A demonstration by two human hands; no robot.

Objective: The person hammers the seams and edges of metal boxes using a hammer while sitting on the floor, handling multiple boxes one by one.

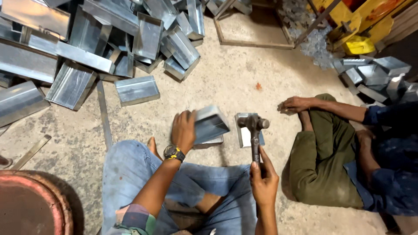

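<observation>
While you sit cross-legged on the concrete floor (235,74), your left hand (183,129) is clamped over the near-left edge of a small galvanised sheet-metal box (210,125), tilting it up off the ground just ahead of your knees. Your right hand (263,180) is closed around the handle of a hammer (254,130), whose dark head hangs over a flat metal plate (244,135) lying on the floor just right of the box.

As far as progress goes, I judge you are mid-run: a large heap of similar folded metal boxes (109,39) lies far left, and a smaller cluster of metal pieces (370,72) sits far right, though you cannot tell from this view which of them are already worked. The box in hand looks formed, with folded walls, but blur hides whether its seams are closed.

That box is shiny grey, rectangular and shallow, with a dull sheen and no visible dents. A loose single box (137,90) rests apart, between the heap and your left hand. Another person (335,161) in olive trousers sits to your right, one hand (296,104) resting by a foot.
</observation>
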